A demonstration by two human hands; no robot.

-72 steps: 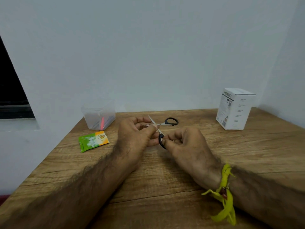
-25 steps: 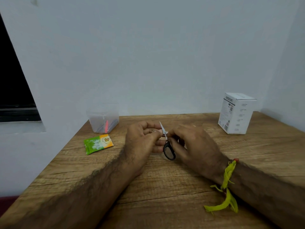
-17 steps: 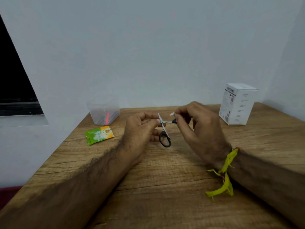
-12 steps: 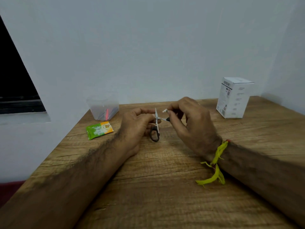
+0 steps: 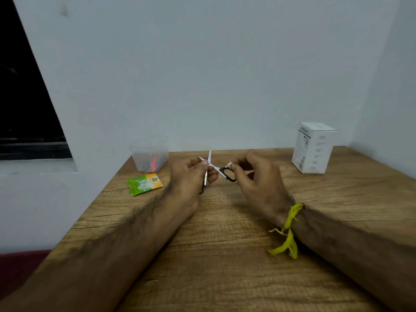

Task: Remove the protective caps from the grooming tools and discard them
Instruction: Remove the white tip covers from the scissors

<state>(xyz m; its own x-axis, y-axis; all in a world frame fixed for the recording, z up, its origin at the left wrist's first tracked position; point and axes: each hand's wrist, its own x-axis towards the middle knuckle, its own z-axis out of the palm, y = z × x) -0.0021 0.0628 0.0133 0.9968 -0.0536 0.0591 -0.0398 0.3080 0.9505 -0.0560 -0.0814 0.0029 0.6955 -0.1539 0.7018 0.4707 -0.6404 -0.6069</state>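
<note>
Small scissors [image 5: 210, 164] with silver blades and black handle loops are held up over the wooden table [image 5: 225, 255]. Their two blades are spread apart and point upward. My left hand [image 5: 188, 176] pinches the scissors at the pivot, and one handle loop hangs down behind its fingers. My right hand [image 5: 254, 176] is just to the right, thumb and forefinger closed on a tiny white cap [image 5: 230, 164]. The other black handle loop [image 5: 227, 174] lies against those same fingers.
A clear plastic container [image 5: 149, 157] with a pink item inside stands at the back left by the wall. A green and orange sachet [image 5: 144, 184] lies in front of it near the table's left edge. A white box [image 5: 314, 149] stands at the back right.
My right hand came away from the blade tips with a small white cap between its fingers. The scissors' blades have spread open, and one handle loop has swung right to my right hand.
</note>
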